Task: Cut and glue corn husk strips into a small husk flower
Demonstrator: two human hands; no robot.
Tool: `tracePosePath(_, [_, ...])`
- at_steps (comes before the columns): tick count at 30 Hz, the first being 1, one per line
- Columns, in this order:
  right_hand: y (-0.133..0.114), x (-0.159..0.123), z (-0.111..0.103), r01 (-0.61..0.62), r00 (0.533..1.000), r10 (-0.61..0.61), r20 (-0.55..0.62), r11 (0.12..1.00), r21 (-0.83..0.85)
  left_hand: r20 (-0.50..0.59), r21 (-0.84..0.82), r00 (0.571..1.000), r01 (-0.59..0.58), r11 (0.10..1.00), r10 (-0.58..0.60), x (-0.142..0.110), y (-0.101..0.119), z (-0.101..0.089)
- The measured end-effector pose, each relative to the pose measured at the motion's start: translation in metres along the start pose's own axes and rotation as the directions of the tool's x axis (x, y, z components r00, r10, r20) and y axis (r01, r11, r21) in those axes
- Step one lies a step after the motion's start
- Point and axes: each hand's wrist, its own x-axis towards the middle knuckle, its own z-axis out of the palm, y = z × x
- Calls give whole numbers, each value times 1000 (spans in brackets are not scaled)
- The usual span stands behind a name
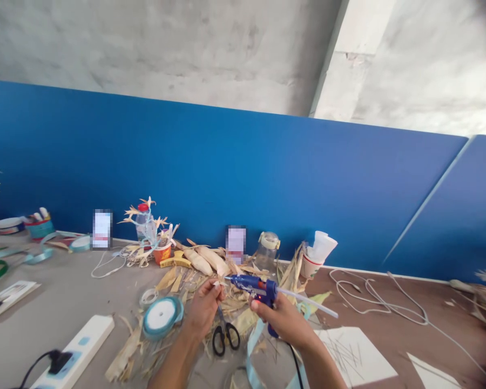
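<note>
My right hand point(281, 317) is wrapped round the grip of a blue hot glue gun point(253, 284). A translucent glue stick point(310, 303) sticks out of its back, and a small red light shows on its side. The nozzle points left, close to the fingertips of my left hand point(204, 308). Those fingers pinch a small pale piece point(217, 286), perhaps dried husk; its exact shape is too small to tell. Black-handled scissors point(225, 336) lie on the table between my forearms. Dried corn husks point(210, 259) are scattered behind and around both hands.
A light-blue ribbon spool point(161, 317) and tape roll point(149, 297) lie left, beyond a white power strip point(79, 354). Behind stand a glass jar point(268, 249), paper cups point(312, 265) and husk flowers point(148, 221). Thin sticks rest on white paper point(372, 362); white cable point(405, 310) loops right.
</note>
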Motion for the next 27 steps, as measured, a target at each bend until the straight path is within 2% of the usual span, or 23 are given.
tracePosePath(17, [-1, 2, 5, 20, 999, -16, 31, 991, -131, 14, 34, 1000, -19, 999, 19, -1, 2, 3])
tracePosePath(23, [-3, 2, 8, 87, 994, -80, 74, 991, -100, 28, 57, 999, -47, 997, 45, -1, 2, 2])
tracePosePath(27, [-4, 2, 9, 82, 996, -78, 42, 992, -92, 23, 72, 999, -48, 996, 46, 0, 2, 1])
